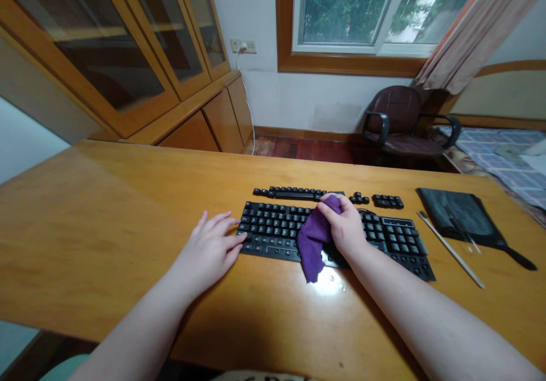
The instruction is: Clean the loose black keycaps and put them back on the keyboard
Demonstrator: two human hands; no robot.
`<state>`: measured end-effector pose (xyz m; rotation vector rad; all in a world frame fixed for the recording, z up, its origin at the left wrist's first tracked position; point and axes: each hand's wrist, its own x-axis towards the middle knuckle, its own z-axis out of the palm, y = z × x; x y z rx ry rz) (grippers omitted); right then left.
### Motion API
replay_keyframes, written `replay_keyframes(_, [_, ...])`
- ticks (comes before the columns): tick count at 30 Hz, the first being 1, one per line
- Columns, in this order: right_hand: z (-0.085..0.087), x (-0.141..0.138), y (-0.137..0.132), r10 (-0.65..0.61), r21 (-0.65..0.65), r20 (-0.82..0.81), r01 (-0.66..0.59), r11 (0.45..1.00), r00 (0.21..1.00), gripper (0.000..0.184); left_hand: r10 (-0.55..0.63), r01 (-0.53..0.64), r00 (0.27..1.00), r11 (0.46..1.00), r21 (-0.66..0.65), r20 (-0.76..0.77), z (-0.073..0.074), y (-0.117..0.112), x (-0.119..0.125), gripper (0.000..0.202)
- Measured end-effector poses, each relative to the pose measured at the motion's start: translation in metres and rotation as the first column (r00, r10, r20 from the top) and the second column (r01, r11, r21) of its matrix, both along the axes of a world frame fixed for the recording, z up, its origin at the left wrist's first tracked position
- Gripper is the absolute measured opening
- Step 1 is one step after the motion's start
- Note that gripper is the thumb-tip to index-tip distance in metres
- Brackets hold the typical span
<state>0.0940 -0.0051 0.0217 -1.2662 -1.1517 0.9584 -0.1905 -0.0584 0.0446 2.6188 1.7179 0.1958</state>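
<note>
A black keyboard (273, 222) lies on the wooden desk, its front row and part of its number pad bare of keycaps. My right hand (343, 222) grips a purple cloth (313, 239) over the keyboard's middle, and the cloth hangs past the front edge. At the left end, my left hand (215, 241) rests with fingers spread, fingertips touching the keyboard's edge. Behind the keyboard sits a row of loose keycaps with a space bar (294, 195). Two smaller groups of keycaps (387, 201) lie to its right. The keys under the cloth and right hand are hidden.
Right of the keyboard, a thin white stick-like brush (452, 250) lies beside a dark pouch (460, 213) with a strap; a clear-ended tool (467, 239) rests on the pouch. Beyond the desk (128, 216) stand a glass-door cabinet (170, 85) and an armchair (401, 119).
</note>
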Motion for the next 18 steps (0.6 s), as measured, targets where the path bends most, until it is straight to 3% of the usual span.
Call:
replay_keyframes(6, [-0.001, 0.0, 0.0, 0.011, 0.001, 0.01, -0.011, 1.0, 1.0, 0.03, 0.029, -0.022, 0.998, 0.995, -0.1, 0.062, -0.004, 0.002, -0.005, 0.025])
replay_keyframes(11, [-0.002, 0.0, 0.0, 0.035, -0.015, -0.029, -0.036, 0.999, 0.999, 0.028, -0.028, 0.042, 0.994, 0.99, -0.132, 0.101, 0.011, 0.016, -0.001, 0.024])
replay_keyframes(15, [-0.002, -0.001, -0.001, 0.05, -0.028, -0.042, -0.051, 0.998, 0.998, 0.026, -0.055, 0.068, 0.991, 0.992, -0.102, 0.126, 0.026, 0.058, 0.011, 0.029])
replay_keyframes(18, [-0.001, -0.001, -0.002, 0.052, -0.034, -0.041, -0.054, 0.998, 0.998, 0.025, -0.022, 0.04, 0.987, 0.993, -0.113, 0.159, 0.025, 0.103, 0.024, 0.03])
